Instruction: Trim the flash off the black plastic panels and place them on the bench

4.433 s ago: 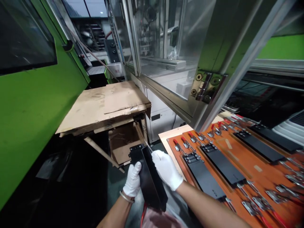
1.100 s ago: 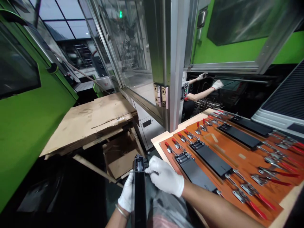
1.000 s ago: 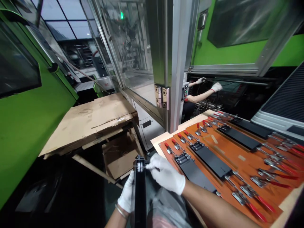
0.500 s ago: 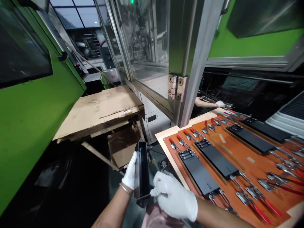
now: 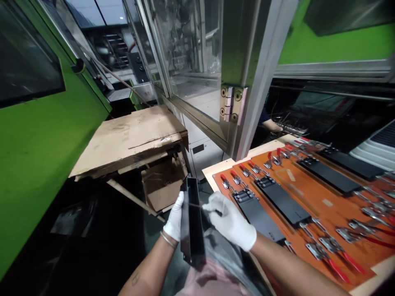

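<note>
Head view: gloved left hand (image 5: 174,221) holds black housing (image 5: 185,236) from its left side, fingers closed against wall, long opening facing up. Gloved right hand (image 5: 231,220) just right of housing, fingers pinching thin rod (image 5: 195,204) that crosses opening. Housing held in air above person's lap. At right, orange board (image 5: 335,253) on pale wood surface (image 5: 217,166), bearing black plates (image 5: 284,201) and red-handled clamps (image 5: 317,250). Cardboard-topped table (image 5: 123,137) at left. Co-worker's forearm (image 5: 272,126) beyond metal door frame (image 5: 262,82).

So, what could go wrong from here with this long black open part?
The thin, blurred tool in the white-gloved right hand might scratch inside the long black open part. Only the white-gloved left hand seems to steady that part, so it could slip.
</note>
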Demonstrator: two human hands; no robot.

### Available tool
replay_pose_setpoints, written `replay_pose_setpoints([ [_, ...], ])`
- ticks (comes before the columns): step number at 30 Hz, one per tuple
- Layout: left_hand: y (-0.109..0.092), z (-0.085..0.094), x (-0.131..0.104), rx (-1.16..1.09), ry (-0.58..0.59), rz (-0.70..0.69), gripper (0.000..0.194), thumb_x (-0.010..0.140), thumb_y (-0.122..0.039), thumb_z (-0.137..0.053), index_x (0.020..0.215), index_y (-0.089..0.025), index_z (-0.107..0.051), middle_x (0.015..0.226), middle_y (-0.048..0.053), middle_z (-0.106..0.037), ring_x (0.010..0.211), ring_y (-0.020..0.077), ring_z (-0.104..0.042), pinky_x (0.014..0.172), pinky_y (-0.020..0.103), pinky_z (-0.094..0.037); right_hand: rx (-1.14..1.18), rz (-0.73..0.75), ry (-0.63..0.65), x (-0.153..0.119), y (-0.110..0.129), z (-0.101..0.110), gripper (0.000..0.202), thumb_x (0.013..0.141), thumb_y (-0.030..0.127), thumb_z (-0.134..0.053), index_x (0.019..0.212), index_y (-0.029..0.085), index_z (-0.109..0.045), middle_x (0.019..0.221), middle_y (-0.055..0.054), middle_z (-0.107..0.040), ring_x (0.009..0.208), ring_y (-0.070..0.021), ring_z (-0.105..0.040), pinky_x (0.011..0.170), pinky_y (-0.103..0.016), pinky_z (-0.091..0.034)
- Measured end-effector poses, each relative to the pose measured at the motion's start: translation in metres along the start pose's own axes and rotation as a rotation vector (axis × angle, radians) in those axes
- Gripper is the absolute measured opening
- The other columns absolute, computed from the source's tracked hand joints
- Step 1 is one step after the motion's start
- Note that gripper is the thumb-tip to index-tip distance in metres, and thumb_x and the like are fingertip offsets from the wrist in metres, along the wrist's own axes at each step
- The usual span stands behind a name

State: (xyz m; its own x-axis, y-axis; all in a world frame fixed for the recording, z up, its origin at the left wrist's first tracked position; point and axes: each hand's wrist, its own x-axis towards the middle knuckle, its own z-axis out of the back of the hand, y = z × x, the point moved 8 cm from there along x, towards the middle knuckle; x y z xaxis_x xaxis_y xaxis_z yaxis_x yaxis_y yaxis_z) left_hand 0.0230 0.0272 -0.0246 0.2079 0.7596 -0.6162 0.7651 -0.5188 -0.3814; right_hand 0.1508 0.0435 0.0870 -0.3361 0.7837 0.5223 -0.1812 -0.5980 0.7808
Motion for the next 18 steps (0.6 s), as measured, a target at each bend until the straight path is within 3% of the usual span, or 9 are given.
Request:
replay_pose_setpoints([
  [7,-0.034,0.008,0.006,0.032,-0.114,-0.172,0.044,0.082,-0.056,-0.058,0.085,-0.014,-0.067,0.052,0.001,-0.063,0.037,0.0140,-0.056,0.037,0.024,-0.045,-0.064,-0.132,0.270,-0.038,0.014,-0.027,0.020,0.079,0.007,-0.046,0.063,0.020,-0.046,0.071,0.001,-0.047,0.064,-0.0120,-0.048,0.059,-0.025,-0.040],
  [13,-0.030,0.004,0.002,0.006,-0.163,-0.215,0.037,0.087,-0.047,-0.057,0.096,-0.013,-0.069,0.054,0.000,-0.066,0.041,0.0137,-0.060,0.048,0.024,-0.052,0.018,-0.140,0.066,-0.028,0.002,-0.017,0.019,0.075,0.004,-0.042,0.068,0.021,-0.045,0.077,0.000,-0.048,0.073,-0.0133,-0.054,0.075,-0.027,-0.047],
  [18,-0.046,0.007,0.003,-0.068,-0.172,-0.321,0.032,0.088,-0.042,-0.057,0.104,-0.015,-0.067,0.066,0.000,-0.071,0.051,0.0133,-0.066,0.051,0.022,-0.053,-0.014,-0.271,0.135,-0.040,0.005,-0.026,0.018,0.079,0.007,-0.046,0.071,0.023,-0.047,0.074,0.002,-0.052,0.069,-0.0126,-0.055,0.066,-0.024,-0.045],
])
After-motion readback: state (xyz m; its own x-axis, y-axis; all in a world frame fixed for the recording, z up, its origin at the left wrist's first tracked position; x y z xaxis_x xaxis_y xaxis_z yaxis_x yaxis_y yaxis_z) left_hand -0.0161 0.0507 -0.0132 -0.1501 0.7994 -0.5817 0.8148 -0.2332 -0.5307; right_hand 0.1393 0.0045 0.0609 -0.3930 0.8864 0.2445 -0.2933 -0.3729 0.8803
